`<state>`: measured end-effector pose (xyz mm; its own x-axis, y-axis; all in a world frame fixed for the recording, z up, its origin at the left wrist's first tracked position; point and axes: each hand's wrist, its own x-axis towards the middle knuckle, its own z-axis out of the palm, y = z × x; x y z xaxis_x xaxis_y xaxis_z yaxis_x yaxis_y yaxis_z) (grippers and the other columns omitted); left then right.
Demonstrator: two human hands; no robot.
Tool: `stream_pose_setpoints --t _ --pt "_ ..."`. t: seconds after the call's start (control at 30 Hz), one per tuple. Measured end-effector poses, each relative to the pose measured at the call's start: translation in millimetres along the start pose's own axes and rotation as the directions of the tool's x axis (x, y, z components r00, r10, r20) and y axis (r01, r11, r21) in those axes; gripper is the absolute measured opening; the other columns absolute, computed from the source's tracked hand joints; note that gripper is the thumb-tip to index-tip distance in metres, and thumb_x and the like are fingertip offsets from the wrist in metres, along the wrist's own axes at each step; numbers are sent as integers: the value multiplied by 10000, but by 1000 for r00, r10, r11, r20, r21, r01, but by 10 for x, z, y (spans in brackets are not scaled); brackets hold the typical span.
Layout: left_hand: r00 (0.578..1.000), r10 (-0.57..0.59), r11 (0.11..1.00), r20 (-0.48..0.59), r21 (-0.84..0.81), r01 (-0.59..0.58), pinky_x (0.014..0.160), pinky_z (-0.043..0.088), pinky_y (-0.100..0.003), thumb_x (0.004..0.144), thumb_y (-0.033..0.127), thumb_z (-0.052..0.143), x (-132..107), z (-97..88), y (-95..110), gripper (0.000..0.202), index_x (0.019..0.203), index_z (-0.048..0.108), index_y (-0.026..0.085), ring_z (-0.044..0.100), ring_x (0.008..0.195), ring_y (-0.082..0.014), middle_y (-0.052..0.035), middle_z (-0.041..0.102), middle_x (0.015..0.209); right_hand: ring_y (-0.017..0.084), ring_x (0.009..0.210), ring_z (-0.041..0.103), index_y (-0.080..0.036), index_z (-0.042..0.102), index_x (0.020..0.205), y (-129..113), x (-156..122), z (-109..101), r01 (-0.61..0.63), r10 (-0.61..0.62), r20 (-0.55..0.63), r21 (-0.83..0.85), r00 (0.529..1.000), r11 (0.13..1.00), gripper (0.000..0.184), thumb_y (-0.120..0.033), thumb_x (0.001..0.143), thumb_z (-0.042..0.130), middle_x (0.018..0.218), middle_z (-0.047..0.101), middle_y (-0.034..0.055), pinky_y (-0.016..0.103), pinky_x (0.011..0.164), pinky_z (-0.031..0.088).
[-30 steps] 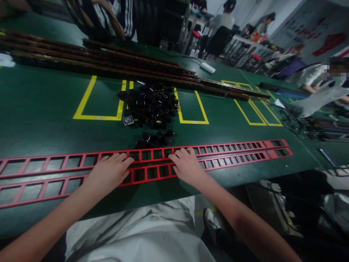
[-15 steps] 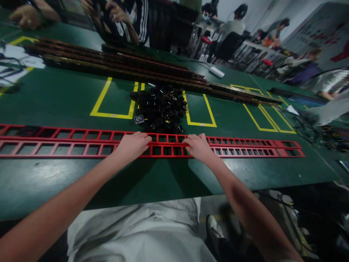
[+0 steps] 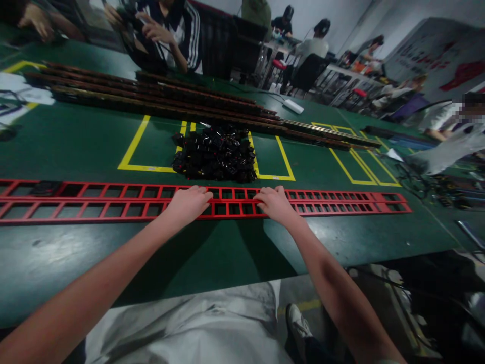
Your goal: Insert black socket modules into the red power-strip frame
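Two long red slotted frames [image 3: 94, 199] lie side by side across the green table [image 3: 76, 146]. My left hand [image 3: 187, 202] rests flat on them near the middle, fingers stretched forward. My right hand [image 3: 276, 202] lies flat on the same frames a little to the right, fingers also spread. A heap of small black parts [image 3: 215, 154] sits just beyond the frames, between my hands, touching the far frame's edge.
Long dark brown strips [image 3: 159, 98] lie along the back of the table. Yellow tape boxes [image 3: 151, 146] mark the surface. A person in a striped jacket [image 3: 170, 30] sits opposite. Cables and parts [image 3: 435, 184] clutter the right end.
Both hands slid the red frames away from me, up against the black heap, which has been pushed back into the yellow box. My hands stay flat on the frames.
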<state>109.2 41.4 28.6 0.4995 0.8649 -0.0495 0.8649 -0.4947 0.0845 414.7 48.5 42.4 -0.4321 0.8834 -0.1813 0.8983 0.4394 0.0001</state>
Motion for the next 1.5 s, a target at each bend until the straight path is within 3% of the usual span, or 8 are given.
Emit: stream_pose_setpoints --t 0.4,0.57,0.7,0.93,1.07,1.17,1.37,1.5 --pt "998 -12 995 -56 -100 6 735 545 -363 1009 273 490 154 97 78 304 1159 746 210 651 1074 -299 -117 720 1133 317 1203 608 -188 741 1188 124 48 -2 -71 71 -23 -4 997 997 316 -140 948 542 1237 728 134 429 942 332" --pt "978 14 978 -210 -201 -57 995 551 -454 1027 351 496 -124 182 -100 417 1377 655 189 594 1256 -313 -146 635 1369 308 1123 677 -194 751 1173 232 110 -74 -99 126 -206 136 970 986 313 -207 972 511 1178 770 118 448 976 432" --pt "954 -92 985 -285 -165 46 1060 512 -552 1011 343 511 -330 211 -253 418 1359 660 164 544 1335 -361 -170 617 1417 297 1022 696 -149 719 1248 285 415 -13 -145 251 -351 301 902 943 359 -279 957 557 1239 733 153 427 920 519" --pt "953 -128 986 -274 -137 93 1019 514 -538 1022 356 471 -370 178 -257 360 1161 747 170 554 1263 -352 -165 638 1335 266 906 676 -170 704 1115 239 892 302 -164 387 -368 510 845 845 309 -310 843 663 1099 742 124 429 893 545" --pt "961 -107 987 -254 -147 71 992 519 -504 1011 402 495 -363 168 -236 366 1150 742 170 555 1154 -331 -165 641 1210 233 822 646 -207 636 973 290 837 374 -120 457 -414 624 788 772 238 -324 770 681 953 726 74 395 816 538" --pt "957 -139 983 -254 -153 102 954 519 -476 1007 350 473 -363 171 -216 329 1100 745 191 552 1125 -321 -151 648 1172 228 894 658 -232 550 914 356 752 395 -10 499 -455 732 738 681 250 -348 735 680 1094 729 98 362 779 533" --pt "975 -152 980 -165 -152 127 929 503 -492 958 303 489 -290 147 -227 287 1064 723 174 623 1045 -311 -122 713 1081 249 1008 665 -261 422 823 370 683 428 44 481 -420 786 770 616 300 -359 711 683 1107 725 107 368 830 522" --pt "978 -162 967 -128 -216 131 879 525 -428 877 240 538 -214 136 -282 213 978 714 176 639 998 -283 -108 718 1027 222 928 651 -249 473 939 369 680 407 63 523 -438 807 731 588 377 -417 693 703 1070 677 83 376 840 535"
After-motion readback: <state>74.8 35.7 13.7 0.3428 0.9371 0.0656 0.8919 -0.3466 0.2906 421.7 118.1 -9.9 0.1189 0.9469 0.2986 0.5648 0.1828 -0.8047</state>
